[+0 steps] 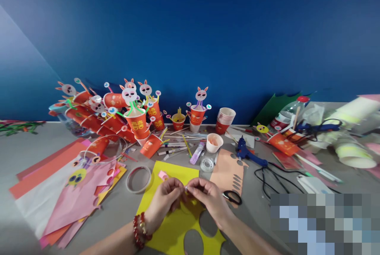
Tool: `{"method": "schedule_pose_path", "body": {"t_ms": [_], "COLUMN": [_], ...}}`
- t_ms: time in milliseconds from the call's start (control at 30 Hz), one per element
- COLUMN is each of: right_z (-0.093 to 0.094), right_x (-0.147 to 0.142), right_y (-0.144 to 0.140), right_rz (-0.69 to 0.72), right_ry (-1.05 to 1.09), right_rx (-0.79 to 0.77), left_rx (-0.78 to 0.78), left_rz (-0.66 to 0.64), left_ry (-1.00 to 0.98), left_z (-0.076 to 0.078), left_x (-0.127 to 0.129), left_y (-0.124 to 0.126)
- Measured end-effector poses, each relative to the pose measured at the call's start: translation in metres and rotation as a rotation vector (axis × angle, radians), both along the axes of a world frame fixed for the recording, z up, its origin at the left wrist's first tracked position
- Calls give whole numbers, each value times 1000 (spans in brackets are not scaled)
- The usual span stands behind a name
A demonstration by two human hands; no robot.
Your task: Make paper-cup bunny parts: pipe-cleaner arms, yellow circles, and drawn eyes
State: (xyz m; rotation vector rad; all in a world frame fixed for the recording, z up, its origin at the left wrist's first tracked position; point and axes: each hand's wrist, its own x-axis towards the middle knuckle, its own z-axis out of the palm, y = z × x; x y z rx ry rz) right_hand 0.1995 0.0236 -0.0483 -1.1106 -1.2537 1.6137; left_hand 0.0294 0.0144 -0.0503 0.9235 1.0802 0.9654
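My left hand (168, 195), with red bead bracelets on its wrist, is closed in a pinch above a yellow sheet (166, 229). Facing it, my right hand (209, 197) pinches too, its fingertips almost meeting the left ones. Something tiny and pale shows between the fingertips, too small to name. Round and oval holes are cut in the yellow sheet's lower right part. A small pink object (163, 175) lies just beyond my left knuckles. By my right wrist are black-handled scissors (233, 197), partly hidden, and a peach sheet (227, 170) with cut-outs.
Red paper cups with rabbit faces (137, 124) crowd the back left. A tape roll (138, 179), clear tape (207, 164), a glue stick (197, 153) and a white cup (214, 143) lie around. A blue glue gun (249, 154) trails a black cable at right. Coloured sheets (71, 203) lie left.
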Motion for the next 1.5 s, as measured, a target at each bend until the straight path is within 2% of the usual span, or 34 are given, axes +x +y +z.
{"method": "schedule_pose_path", "body": {"t_ms": [600,833,1067,1300,1500], "right_z": [-4,5,6,3,-3], "right_x": [0,4,4,1,0], "right_y": [0,-4,-6,-6,-4], "right_rz": [-5,-18,89,37,36], "right_ry": [-86,-168,-242,-305,-201], "right_rx": [83,285,303,344,235], "left_rx": [11,38,46,57,117], "left_rz": [-3,-56,-78,-101,-88], "left_ry": [-11,-8,4,59,91], "left_z": [-5,-4,-7,-7,-1], "left_x": [1,0,2,3,3], "left_y": [-1,-1,-2,-5,-7]}}
